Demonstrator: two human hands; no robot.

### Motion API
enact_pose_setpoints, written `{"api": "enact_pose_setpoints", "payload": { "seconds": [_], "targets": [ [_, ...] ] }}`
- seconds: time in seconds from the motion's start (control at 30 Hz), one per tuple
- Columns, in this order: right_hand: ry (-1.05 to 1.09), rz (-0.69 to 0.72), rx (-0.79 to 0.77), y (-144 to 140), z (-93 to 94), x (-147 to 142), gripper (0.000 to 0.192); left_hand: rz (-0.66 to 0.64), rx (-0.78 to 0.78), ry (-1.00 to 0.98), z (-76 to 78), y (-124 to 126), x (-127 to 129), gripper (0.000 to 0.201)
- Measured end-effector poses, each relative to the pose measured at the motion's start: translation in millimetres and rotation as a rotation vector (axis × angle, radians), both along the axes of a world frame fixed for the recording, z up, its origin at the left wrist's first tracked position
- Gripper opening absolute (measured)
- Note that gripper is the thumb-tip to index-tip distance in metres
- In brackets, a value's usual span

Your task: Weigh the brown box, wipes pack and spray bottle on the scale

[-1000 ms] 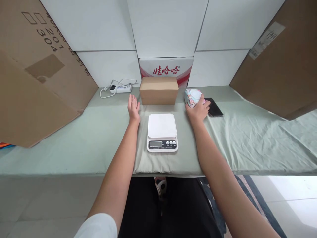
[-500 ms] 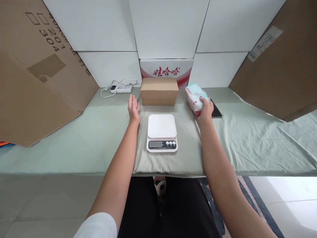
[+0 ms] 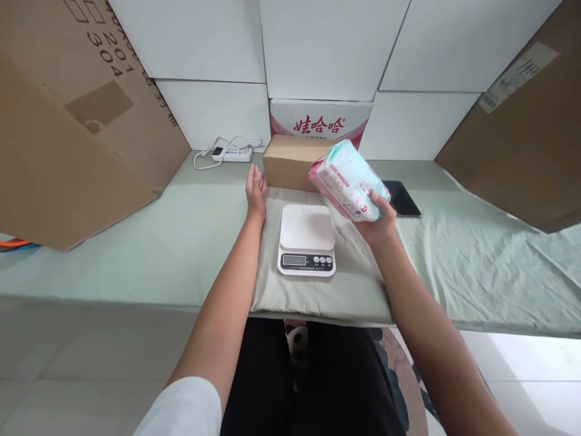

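My right hand [image 3: 380,219] grips a pink and pale-blue soft plastic pack [image 3: 347,178] by its near right end, thumb on top. The pack is tilted, raised over the cloth, and covers part of a small brown cardboard box [image 3: 288,160] behind it. Left of that box, my left hand [image 3: 256,189] rests on edge with its fingers stretched out and nothing held. Between my forearms lies a white digital kitchen scale [image 3: 307,227] with a bare platform, its display and buttons facing me.
A black flat tablet-like object [image 3: 401,200] lies right of the pack. A white power strip [image 3: 232,154] with its cord sits at the back left. Large cardboard sheets [image 3: 82,145] flank the cloth-covered table [image 3: 172,242]. A white and red carton [image 3: 320,115] stands behind the brown box.
My right hand has lifted the pack from beside the black flat object and brought it left and closer, turning it. My left hand stays by the brown box. The view has shifted slightly.
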State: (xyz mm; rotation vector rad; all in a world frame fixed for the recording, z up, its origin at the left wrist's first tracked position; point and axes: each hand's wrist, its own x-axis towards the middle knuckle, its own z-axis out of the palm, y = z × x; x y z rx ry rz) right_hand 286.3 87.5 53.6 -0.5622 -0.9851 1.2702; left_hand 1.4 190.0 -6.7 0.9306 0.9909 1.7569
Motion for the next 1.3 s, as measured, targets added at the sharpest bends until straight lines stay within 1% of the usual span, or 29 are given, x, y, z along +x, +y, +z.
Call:
{"api": "enact_pose_setpoints", "payload": {
  "seconds": [0.07,0.13,0.23,0.3,0.4,0.5,0.6,0.7,0.83,1.03,1.17,1.3],
  "targets": [
    [-0.117,0.01,0.013,3.4,-10.4,-3.5,0.073,0.001,-0.004,0.004,1.4,-1.5,0.6,0.071],
    [-0.289,0.006,0.025,7.8,-19.4,-4.5,0.083,0.003,-0.003,0.012,2.1,-2.8,1.7,0.071],
    [-0.577,0.025,0.068,9.3,-24.2,-3.7,0.098,0.001,0.014,0.035,0.7,-4.1,2.9,0.069],
    [-0.726,0.077,0.135,6.0,-21.4,-3.3,0.102,0.0,0.029,0.047,-1.1,-4.9,2.8,0.07],
    [-0.851,0.14,0.271,-0.9,-13.7,-2.8,0.1,-0.006,0.04,0.059,-2.5,-6.6,2.0,0.068],
    [-0.927,0.139,0.381,-5.2,-7.8,-1.3,0.101,-0.006,0.039,0.063,-1.6,-8.5,2.1,0.066],
    [-1.023,0.139,0.441,-7.3,-4.2,1.4,0.105,-0.006,0.039,0.063,-0.2,-9.6,2.8,0.065],
    [-1.082,0.141,0.491,-9.6,-1.0,3.7,0.106,-0.005,0.037,0.066,-0.1,-9.3,2.7,0.067],
    [-1.11,0.142,0.54,-13.0,3.0,5.0,0.108,-0.006,0.035,0.079,-1.9,-7.4,0.8,0.068],
    [-1.114,0.089,0.578,-13.8,4.5,6.3,0.103,-0.018,0.05,0.083,-5.7,-3.8,-1.5,0.076],
    [-1.119,0.067,0.574,-12.2,4.0,6.8,0.102,-0.019,0.045,0.079,-6.5,-1.6,-1.8,0.074],
    [-1.101,0.066,0.565,-11.5,2.4,8.6,0.107,-0.015,0.037,0.073,-4.9,-3.0,-2.1,0.074]
  ]
}}
